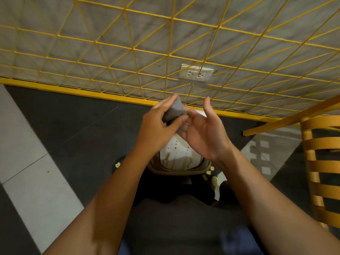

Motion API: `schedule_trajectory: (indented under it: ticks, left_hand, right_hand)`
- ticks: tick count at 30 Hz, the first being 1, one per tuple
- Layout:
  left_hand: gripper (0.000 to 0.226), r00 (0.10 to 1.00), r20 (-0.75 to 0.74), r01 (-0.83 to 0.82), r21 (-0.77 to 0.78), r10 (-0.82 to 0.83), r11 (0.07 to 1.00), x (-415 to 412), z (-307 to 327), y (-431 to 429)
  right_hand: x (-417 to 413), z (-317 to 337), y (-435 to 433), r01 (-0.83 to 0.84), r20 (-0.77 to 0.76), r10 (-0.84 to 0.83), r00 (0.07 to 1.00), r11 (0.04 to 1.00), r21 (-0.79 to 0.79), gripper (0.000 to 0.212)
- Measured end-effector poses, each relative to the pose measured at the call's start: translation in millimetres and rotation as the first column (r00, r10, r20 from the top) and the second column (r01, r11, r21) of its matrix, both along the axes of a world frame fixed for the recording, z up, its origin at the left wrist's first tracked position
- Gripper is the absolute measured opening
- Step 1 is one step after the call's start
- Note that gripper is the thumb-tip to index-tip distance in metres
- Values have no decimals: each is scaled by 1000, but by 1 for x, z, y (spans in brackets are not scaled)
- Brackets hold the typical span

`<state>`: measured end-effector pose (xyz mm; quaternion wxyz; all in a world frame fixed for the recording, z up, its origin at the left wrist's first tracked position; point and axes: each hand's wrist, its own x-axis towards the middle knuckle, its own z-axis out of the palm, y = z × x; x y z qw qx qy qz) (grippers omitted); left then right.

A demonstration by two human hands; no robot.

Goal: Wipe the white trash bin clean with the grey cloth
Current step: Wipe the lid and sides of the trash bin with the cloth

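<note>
A grey wall [55,57] fills the upper half of the view, covered by a yellow wire grid [171,19] whose lower edge meets a yellow bar [73,89] along the foot of the wall. Below it lies the floor [64,126], dark tile beside the bar with pale tiles toward the left edge, and this left stretch is the widest open room. On the right a wooden chair [316,162] with slatted back stands close, one of its rails slanting up toward the wall, so that side is hemmed in. The white trash bin [176,153] stands on the dark floor just short of the yellow bar, directly below the hands and between the person's forearms; its inside shows brown streaks and dark specks, and its near rim looks brownish. The left hand [156,129] is raised above the bin and pinches the grey cloth [174,111] between thumb and fingers, the cloth bunched and sticking up past the fingertips. The right hand [204,133] is spread and relaxed just beside it, palm turned toward the cloth, thumb up; whether its fingers touch the cloth cannot be told. A white socket plate [196,73] sits on the wall behind the grid, above the hands. Small yellow bits [214,180] lie on the floor by the bin's right side.
</note>
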<state>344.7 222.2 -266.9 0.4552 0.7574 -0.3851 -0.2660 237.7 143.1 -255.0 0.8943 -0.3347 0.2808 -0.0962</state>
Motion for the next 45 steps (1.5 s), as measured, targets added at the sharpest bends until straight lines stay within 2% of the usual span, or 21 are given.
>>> schedule_trajectory:
  ticks: [2, 3, 4, 5, 6, 7, 8, 10, 13, 16, 18, 23, 28, 33, 39, 43, 45]
  left_hand:
    - [54, 996, 26, -80, 15, 80, 997, 12, -2, 3]
    - [52, 990, 40, -137, 38, 136, 990, 19, -5, 4]
    - [51, 980, 48, -197, 56, 195, 979, 25, -8, 6]
    - [49, 968, 45, -249, 67, 246, 966, 30, -13, 8]
    - [48, 959, 32, -284, 81, 282, 955, 33, -17, 10]
    - [47, 955, 19, -296, 102, 296, 950, 34, -21, 10]
    - [46, 959, 17, -283, 120, 283, 952, 33, -24, 10]
    - [48, 982, 36, -191, 141, 188, 971, 27, -29, 6]
    - [48, 994, 108, -32, 149, 16, 988, 12, -32, 0]
    - [47, 968, 215, 95, 179, -134, 979, -4, -38, -3]
    - [45, 950, 255, 132, 195, -180, 972, -5, -42, -3]
    - [39, 968, 247, -82, 175, 37, 981, 16, -44, -4]
    - [39, 939, 291, 139, 164, -183, 977, -6, -43, 1]
    - [34, 963, 264, -80, 119, 46, 990, 1, -39, 0]
    - [48, 960, 269, 38, 164, -82, 986, -28, -48, 22]
    - [47, 963, 216, -198, 151, 163, 969, -30, -46, 26]
    - [48, 964, 205, -203, 171, 167, 964, -37, -48, 30]
  right_hand:
    - [-1, 1, -3, -79, -155, 41, 987, 966, -246, 60]
    - [-2, 0, -4, -150, -286, 22, 958, 888, -434, 49]
    - [-4, -3, -7, -241, -417, -54, 907, 746, -621, 40]
    - [-8, -9, -8, -379, -521, -126, 844, 548, -746, 38]
    - [-11, -17, -10, -527, -606, -162, 779, 354, -773, 41]
    - [-14, -27, -11, -641, -673, -176, 719, 209, -739, 45]
    - [-16, -36, -11, -710, -718, -189, 670, 120, -694, 48]
    - [-18, -47, -9, -761, -750, -215, 625, 47, -647, 55]
    - [-17, -49, -10, -769, -748, -237, 620, 7, -640, 59]
    - [-17, -47, -11, -781, -754, -246, 610, -21, -625, 60]
    - [-18, -46, -11, -778, -751, -247, 612, -18, -628, 60]
    - [-17, -45, -13, -774, -748, -243, 617, -20, -632, 60]
    - [-17, -46, -13, -771, -747, -243, 619, -6, -637, 61]
    - [-18, -46, -12, -774, -751, -239, 615, 0, -634, 61]
    - [-17, -45, -12, -774, -751, -238, 615, -4, -633, 61]
    - [-18, -45, -11, -782, -758, -240, 606, -10, -623, 60]
    - [-18, -45, -11, -785, -759, -242, 604, -17, -619, 60]
